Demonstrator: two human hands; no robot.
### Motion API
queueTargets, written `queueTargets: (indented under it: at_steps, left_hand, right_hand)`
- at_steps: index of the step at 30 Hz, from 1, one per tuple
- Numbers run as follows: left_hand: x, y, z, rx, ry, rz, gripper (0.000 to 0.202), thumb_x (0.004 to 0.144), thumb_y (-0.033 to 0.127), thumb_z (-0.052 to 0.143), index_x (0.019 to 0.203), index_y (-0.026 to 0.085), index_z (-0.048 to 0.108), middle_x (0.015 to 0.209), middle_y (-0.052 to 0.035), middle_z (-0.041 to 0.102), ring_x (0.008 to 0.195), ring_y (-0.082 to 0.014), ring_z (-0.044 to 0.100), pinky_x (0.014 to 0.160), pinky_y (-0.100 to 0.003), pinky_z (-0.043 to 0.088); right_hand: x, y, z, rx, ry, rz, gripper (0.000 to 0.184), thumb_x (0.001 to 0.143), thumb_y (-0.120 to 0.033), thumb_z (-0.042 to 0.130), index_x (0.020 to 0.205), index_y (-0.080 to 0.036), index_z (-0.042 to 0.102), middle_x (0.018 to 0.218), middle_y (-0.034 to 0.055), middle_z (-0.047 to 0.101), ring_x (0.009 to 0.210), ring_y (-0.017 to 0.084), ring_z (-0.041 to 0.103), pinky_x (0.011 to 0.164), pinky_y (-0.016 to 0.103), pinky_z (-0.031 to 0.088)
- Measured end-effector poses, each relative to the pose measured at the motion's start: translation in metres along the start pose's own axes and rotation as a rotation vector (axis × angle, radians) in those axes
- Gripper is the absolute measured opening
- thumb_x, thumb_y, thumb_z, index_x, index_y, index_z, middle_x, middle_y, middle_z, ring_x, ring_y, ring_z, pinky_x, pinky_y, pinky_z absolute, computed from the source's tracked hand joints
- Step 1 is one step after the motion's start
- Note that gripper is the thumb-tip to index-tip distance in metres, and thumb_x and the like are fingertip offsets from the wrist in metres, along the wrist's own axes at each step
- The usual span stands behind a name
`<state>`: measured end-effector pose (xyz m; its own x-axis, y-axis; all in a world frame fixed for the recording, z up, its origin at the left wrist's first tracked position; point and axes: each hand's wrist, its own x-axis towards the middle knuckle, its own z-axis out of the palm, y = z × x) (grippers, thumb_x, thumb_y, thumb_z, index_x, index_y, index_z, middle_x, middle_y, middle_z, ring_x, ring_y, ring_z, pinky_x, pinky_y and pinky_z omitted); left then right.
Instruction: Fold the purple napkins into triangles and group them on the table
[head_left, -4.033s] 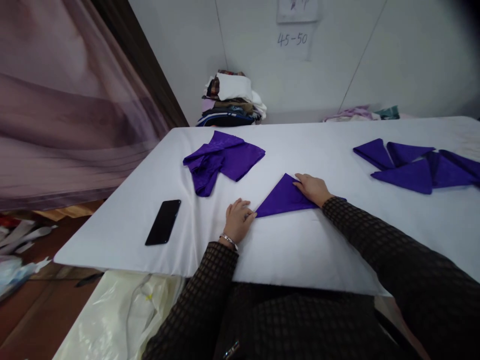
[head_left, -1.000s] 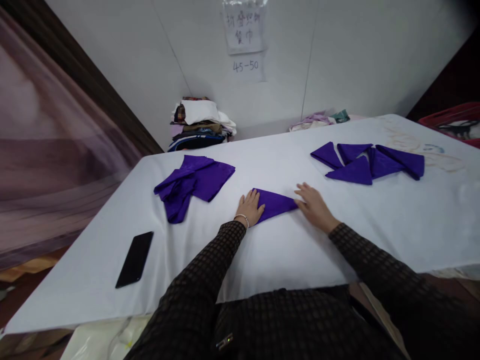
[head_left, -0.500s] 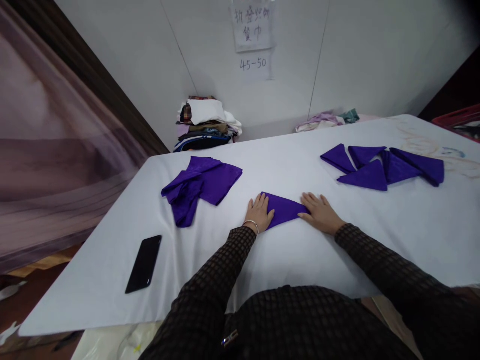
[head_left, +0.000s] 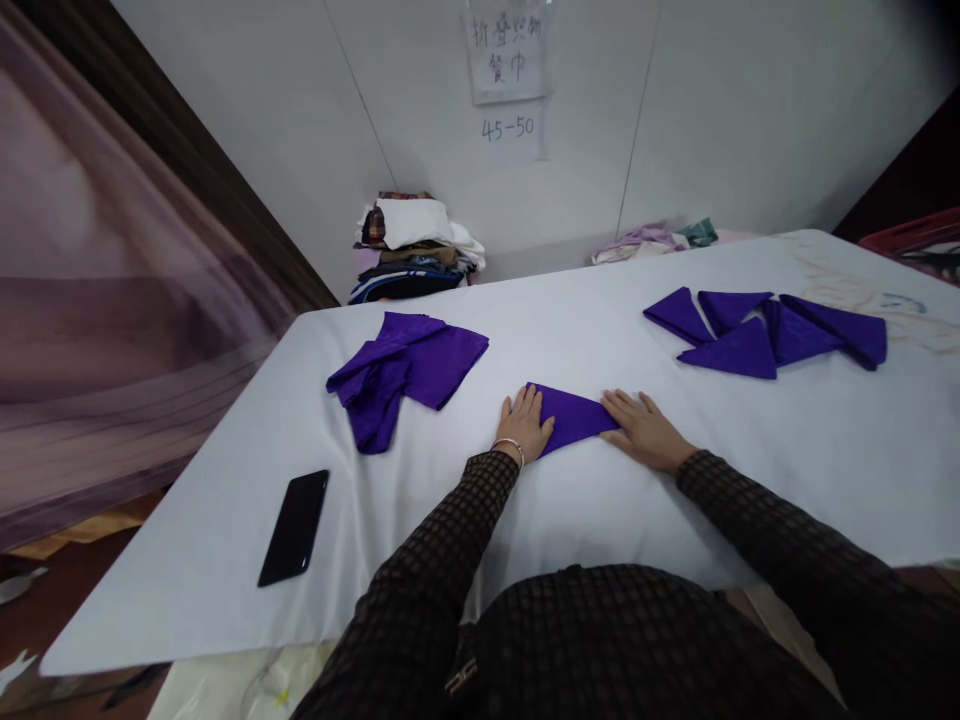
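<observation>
A purple cloth napkin (head_left: pixel 571 418), folded into a flat triangle, lies on the white-covered table (head_left: pixel 480 530) in front of me. Flat on its wide left end rests my left hand (head_left: pixel 525 424), fingers stretched out. My right hand (head_left: pixel 643 430) presses on the narrow right tip, also with straight fingers, and hides that corner. To the left sits a loose heap of crumpled purple napkins (head_left: pixel 405 370). Several folded purple napkins (head_left: pixel 731 350) are spread at the far right, some overlapping.
A black phone (head_left: pixel 295 528) lies at the table's left front. Behind the far edge are a stack of folded clothes (head_left: pixel 416 250) and a smaller cloth pile (head_left: pixel 652 242). Handwritten paper signs (head_left: pixel 510 60) hang on the wall. A sheer curtain (head_left: pixel 112 300) drapes along the left side.
My right hand's fingers have drawn closer together on the napkin's tip. The view has shifted very slightly. The napkin and the heaps stay where they were.
</observation>
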<state>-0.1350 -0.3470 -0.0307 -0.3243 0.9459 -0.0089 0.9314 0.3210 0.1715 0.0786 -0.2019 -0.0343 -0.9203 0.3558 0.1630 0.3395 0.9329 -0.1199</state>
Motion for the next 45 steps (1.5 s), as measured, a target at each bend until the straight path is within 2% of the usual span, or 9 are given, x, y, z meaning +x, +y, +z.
queueTargets:
  at_steps: [3,6,9,12,23,28,32,39,45]
  left_hand:
    - [0.0,0.001,-0.002,-0.014,-0.004,0.0,0.062,0.091,0.048,0.024,0.143,0.014,0.028,0.153,-0.0079,0.021,0.141,-0.0222,0.013,0.114,-0.048,0.014]
    - [0.0,0.002,-0.005,-0.024,-0.018,-0.004,0.062,0.091,0.047,0.024,0.143,0.013,0.028,0.153,-0.0083,0.02,0.141,-0.0218,0.013,0.114,-0.048,0.013]
    - [0.002,0.001,-0.008,-0.043,-0.068,-0.012,0.06,0.092,0.044,0.025,0.143,0.013,0.027,0.153,-0.0089,0.019,0.141,-0.0216,0.012,0.114,-0.048,0.012]
    - [0.008,-0.004,-0.011,-0.081,-0.143,-0.018,0.057,0.092,0.04,0.025,0.143,0.015,0.026,0.154,-0.0083,0.017,0.142,-0.0206,0.011,0.114,-0.047,0.012]
    - [0.02,-0.029,-0.042,0.031,-0.232,0.171,0.047,0.09,0.025,0.036,0.136,0.018,0.04,0.149,-0.0077,0.032,0.135,-0.0209,0.029,0.109,-0.038,0.028]
    - [-0.007,-0.026,-0.047,0.112,-0.128,0.22,0.045,0.09,0.043,0.039,0.128,0.021,0.051,0.135,-0.0103,0.047,0.124,-0.025,0.043,0.102,-0.04,0.034]
    - [-0.035,-0.02,-0.044,0.086,-0.013,0.282,0.058,0.083,0.062,0.042,0.123,0.021,0.056,0.119,-0.0123,0.056,0.119,-0.0281,0.044,0.105,-0.045,0.027]
    - [-0.048,-0.025,-0.034,0.091,0.027,0.31,0.061,0.082,0.061,0.046,0.129,0.021,0.051,0.129,-0.0116,0.051,0.132,-0.0297,0.031,0.112,-0.05,0.011]
    - [-0.046,-0.029,-0.034,0.029,0.035,0.35,0.057,0.083,0.057,0.049,0.127,0.02,0.052,0.124,-0.0109,0.055,0.124,-0.0263,0.041,0.113,-0.05,0.01]
  right_hand:
    - [-0.006,-0.007,-0.011,-0.035,0.065,0.054,0.065,0.09,-0.052,0.037,0.142,-0.013,0.033,0.144,0.0185,0.036,0.136,0.032,0.027,0.108,0.056,0.018]
    - [-0.001,-0.046,-0.015,0.014,0.077,-0.088,0.063,0.09,-0.048,0.041,0.142,-0.013,0.033,0.146,0.0165,0.033,0.137,0.03,0.024,0.11,0.053,0.017]
    - [0.011,-0.086,-0.009,0.095,0.039,-0.229,0.054,0.09,-0.04,0.045,0.137,-0.013,0.042,0.141,0.0152,0.043,0.135,0.03,0.03,0.11,0.053,0.018]
    - [0.022,-0.104,-0.002,0.146,0.032,-0.228,0.048,0.087,-0.026,0.048,0.132,-0.011,0.047,0.136,0.017,0.048,0.13,0.028,0.037,0.109,0.051,0.023]
    - [0.03,-0.083,0.008,0.207,0.018,-0.257,0.035,0.093,-0.016,0.037,0.119,-0.016,0.06,0.127,0.0115,0.058,0.121,0.023,0.049,0.1,0.044,0.038]
    - [0.019,-0.033,-0.005,0.19,-0.03,-0.322,0.037,0.089,-0.01,0.039,0.116,-0.021,0.061,0.127,0.0066,0.058,0.126,0.021,0.044,0.108,0.051,0.024]
    - [0.003,-0.005,-0.014,0.147,-0.04,-0.278,0.041,0.09,-0.01,0.034,0.121,-0.019,0.058,0.134,0.0087,0.053,0.133,0.021,0.035,0.109,0.05,0.02]
    - [-0.029,-0.042,-0.015,0.284,-0.021,-0.462,0.047,0.084,-0.015,0.043,0.13,-0.019,0.05,0.136,0.011,0.05,0.136,0.021,0.029,0.109,0.05,0.022]
    - [-0.037,-0.058,-0.011,0.361,-0.029,-0.539,0.044,0.084,-0.018,0.043,0.127,-0.017,0.053,0.133,0.013,0.052,0.132,0.021,0.035,0.109,0.05,0.025]
